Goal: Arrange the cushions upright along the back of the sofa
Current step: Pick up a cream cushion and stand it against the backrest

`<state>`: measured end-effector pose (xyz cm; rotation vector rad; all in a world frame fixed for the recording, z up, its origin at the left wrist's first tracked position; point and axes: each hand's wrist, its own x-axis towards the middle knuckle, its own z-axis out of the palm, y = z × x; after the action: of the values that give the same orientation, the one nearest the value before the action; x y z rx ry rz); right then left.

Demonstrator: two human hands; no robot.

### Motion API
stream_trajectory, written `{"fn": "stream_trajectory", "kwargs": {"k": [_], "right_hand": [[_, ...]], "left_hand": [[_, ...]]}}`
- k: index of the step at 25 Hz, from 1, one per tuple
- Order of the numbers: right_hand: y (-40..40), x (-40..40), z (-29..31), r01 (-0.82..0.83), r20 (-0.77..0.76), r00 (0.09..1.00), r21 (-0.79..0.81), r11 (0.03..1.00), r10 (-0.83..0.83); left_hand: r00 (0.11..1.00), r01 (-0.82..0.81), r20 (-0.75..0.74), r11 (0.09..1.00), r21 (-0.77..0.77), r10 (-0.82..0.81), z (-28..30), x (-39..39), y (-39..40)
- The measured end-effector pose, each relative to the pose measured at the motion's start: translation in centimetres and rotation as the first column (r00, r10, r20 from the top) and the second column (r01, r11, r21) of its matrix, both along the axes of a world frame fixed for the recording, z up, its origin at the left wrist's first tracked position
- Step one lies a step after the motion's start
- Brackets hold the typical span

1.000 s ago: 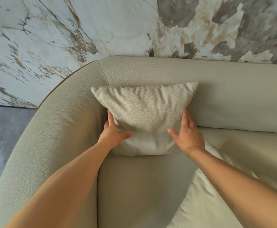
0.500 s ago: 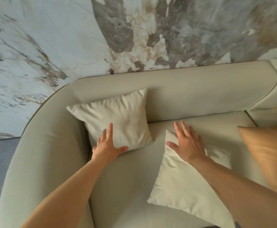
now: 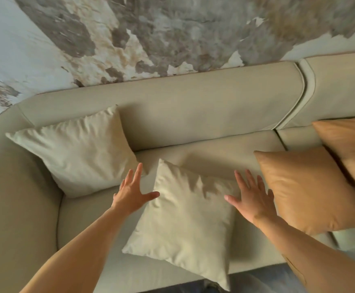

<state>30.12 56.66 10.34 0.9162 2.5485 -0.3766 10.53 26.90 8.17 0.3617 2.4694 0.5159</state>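
Observation:
A cream cushion leans upright in the left corner of the beige sofa, against the backrest. A second cream cushion lies flat on the seat in front of me. My left hand hovers open at its left edge, fingers spread, thumb over the cushion. My right hand is open at its right edge, fingers spread, holding nothing. Two tan leather cushions lie on the seat to the right: one beside my right hand and one further right.
A marble-patterned wall rises behind the backrest. The curved sofa arm closes off the left side. A seam splits the backrest into two sections at the right. Dark floor shows at the seat's front edge.
Both hands left the corner cushion, which stays upright, and moved right to either side of the flat cream cushion. My view swung right, bringing the tan cushions in.

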Motion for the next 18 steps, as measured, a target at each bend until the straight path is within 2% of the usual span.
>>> {"fn": "stream_trajectory", "kwargs": {"k": [4,9,13,16,18], "right_hand": [[3.7,4.2,-2.8,0.054,0.066,0.997,-0.07,0.996,-0.05],[1.9,4.7,-7.2,0.134,0.104,0.988,-0.241,0.961,-0.111],[0.0,3.3,-11.6,0.29,0.134,0.957,-0.446,0.847,-0.257],[-0.9,2.7,-14.6,0.393,0.153,0.916,-0.531,0.751,-0.371],[-1.6,2.5,-16.5,0.417,0.123,0.897,-0.555,0.72,-0.425]], "left_hand": [[0.999,-0.006,0.045,0.998,-0.055,0.008,-1.4,1.9,2.5],[0.994,0.012,0.109,0.99,-0.139,0.003,-4.2,3.0,3.2],[0.984,0.075,0.175,0.971,-0.228,-0.034,-8.3,2.1,3.5],[0.969,0.08,0.244,0.976,-0.204,-0.028,-11.6,1.0,3.5],[0.953,0.056,0.302,0.986,-0.158,-0.006,-13.7,0.8,3.5]]}}
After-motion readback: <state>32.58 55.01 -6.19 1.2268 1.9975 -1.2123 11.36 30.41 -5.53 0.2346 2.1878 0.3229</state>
